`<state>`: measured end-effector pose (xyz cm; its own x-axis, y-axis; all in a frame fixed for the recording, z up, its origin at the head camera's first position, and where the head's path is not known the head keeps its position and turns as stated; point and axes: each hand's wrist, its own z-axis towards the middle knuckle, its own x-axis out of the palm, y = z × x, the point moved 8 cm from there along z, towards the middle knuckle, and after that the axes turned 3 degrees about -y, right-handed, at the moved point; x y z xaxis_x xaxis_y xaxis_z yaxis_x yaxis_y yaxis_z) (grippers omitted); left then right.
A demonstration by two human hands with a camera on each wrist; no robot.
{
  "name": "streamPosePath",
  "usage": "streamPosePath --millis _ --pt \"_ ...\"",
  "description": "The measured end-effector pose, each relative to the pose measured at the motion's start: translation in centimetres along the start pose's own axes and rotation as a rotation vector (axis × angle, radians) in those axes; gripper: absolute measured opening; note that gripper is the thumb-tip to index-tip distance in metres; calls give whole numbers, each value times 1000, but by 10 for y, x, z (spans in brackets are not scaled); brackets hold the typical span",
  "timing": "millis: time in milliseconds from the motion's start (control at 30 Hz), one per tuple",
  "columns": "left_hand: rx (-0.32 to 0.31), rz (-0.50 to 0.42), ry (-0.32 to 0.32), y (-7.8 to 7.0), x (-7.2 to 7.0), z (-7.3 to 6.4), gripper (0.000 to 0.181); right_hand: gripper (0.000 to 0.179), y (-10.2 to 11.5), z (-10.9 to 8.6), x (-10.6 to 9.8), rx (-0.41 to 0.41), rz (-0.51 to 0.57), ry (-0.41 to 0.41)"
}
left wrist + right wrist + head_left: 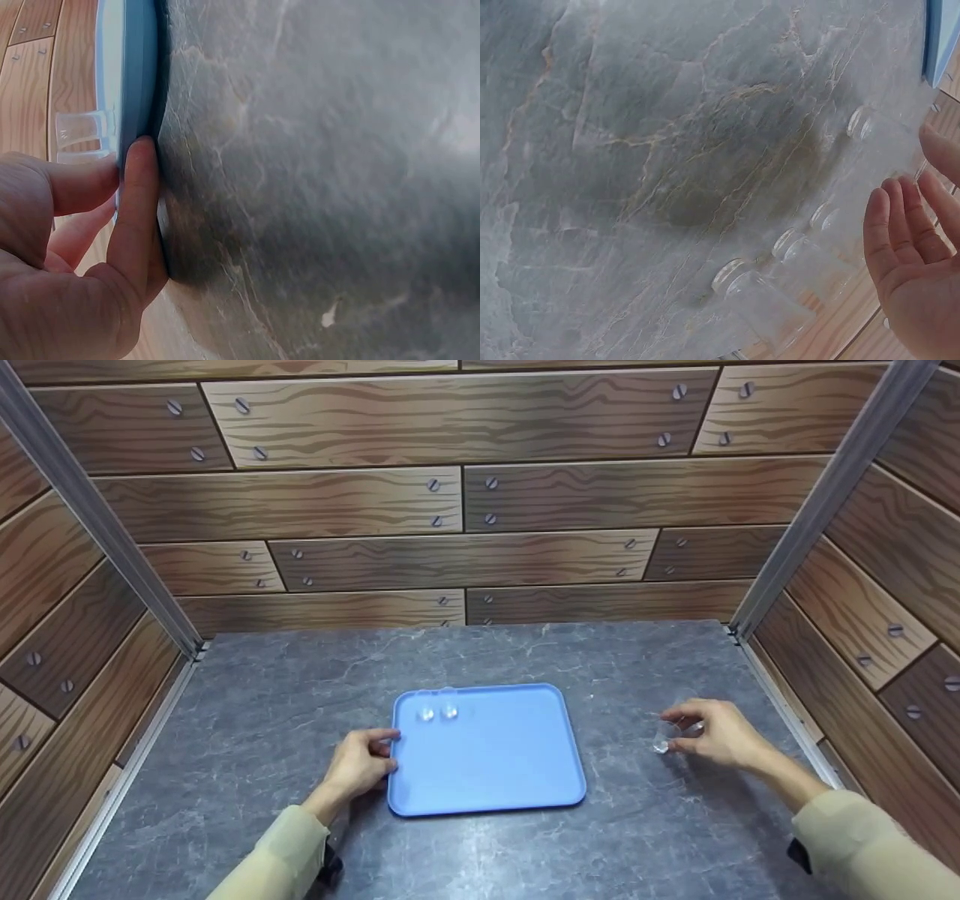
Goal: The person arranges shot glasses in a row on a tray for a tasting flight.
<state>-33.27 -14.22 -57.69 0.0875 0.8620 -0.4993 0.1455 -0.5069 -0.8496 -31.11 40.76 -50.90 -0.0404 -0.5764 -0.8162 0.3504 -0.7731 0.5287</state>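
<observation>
A blue tray (491, 765) lies on the dark marbled table. Two small clear glasses (437, 712) stand near its far left corner. At the tray's left edge, my left hand (358, 761) pinches the rim; in the left wrist view, fingers (135, 202) lie along its outer side. My right hand (712, 735), off to the right, holds a small clear glass (664, 736) between thumb and fingertips. In the right wrist view, the glass (864, 124) shows its thick base beside the fingers (900, 225).
Several more clear glasses (761, 304) stand on the table under the right hand, mostly hidden by it in the head view. Wood-patterned panels (465, 502) close off the back and sides, with metal posts (817, 502) at the corners.
</observation>
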Motion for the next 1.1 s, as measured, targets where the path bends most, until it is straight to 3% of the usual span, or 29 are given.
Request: streamPosePath --millis 633,1100 --pt "-9 6 -2 2 1 0 54 38 8 6 8 5 23 6" --pt "-1 7 -13 0 0 -1 55 39 53 39 37 -88 74 88"
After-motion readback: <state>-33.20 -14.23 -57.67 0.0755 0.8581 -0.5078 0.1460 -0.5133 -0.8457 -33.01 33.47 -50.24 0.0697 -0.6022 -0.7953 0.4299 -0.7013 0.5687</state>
